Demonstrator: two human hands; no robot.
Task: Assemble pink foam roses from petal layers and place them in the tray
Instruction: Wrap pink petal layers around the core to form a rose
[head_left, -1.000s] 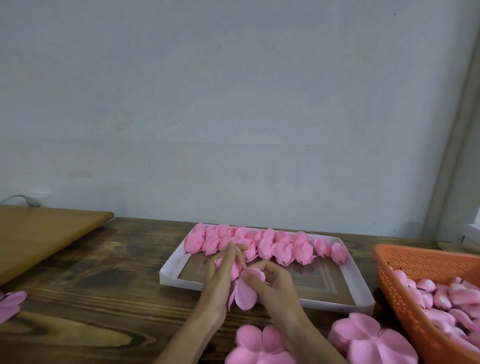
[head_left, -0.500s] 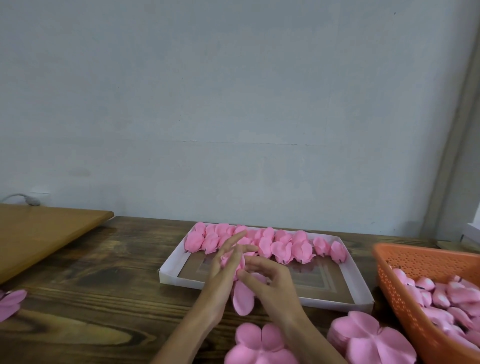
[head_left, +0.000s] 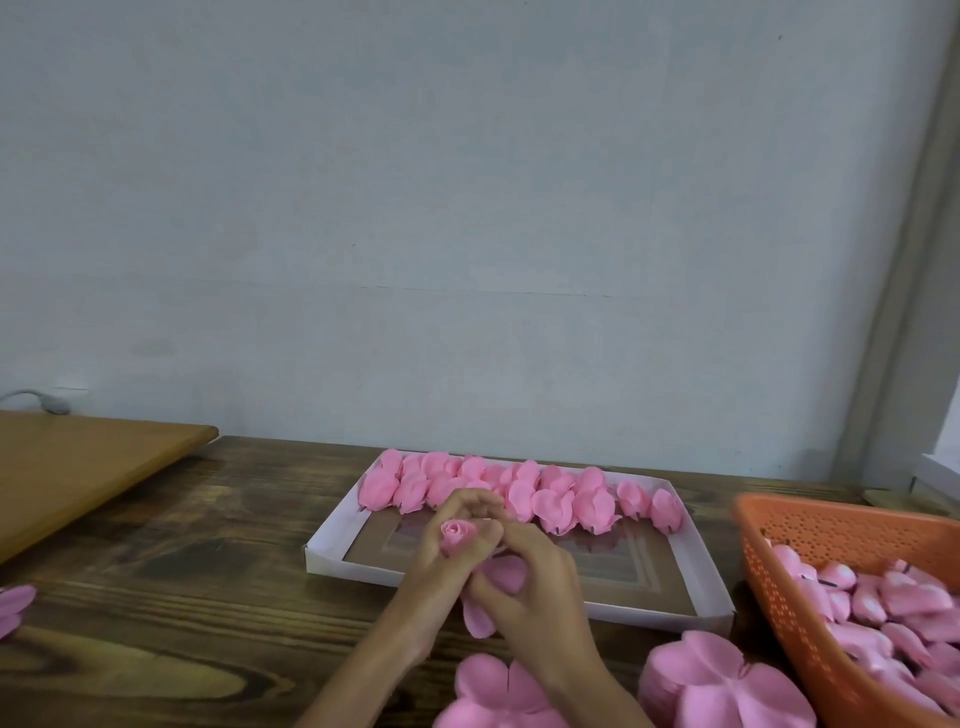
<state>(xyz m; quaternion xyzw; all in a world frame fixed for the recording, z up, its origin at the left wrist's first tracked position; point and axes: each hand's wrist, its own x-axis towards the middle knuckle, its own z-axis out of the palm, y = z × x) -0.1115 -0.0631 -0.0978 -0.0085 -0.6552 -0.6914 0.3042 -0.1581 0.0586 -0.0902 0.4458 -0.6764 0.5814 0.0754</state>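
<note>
Two hands before tray (head_left: 332, 557) | left hand (head_left: 441, 558) clamped fingers on rosebud (head_left: 457, 533), right hand (head_left: 535, 590) pinched petal layer (head_left: 503, 576) | wrapping step; next, we judged, snug folding needed.

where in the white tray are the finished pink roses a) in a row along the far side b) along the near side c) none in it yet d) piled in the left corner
A: the finished pink foam roses line the far side of the shallow white cardboard tray.
</note>
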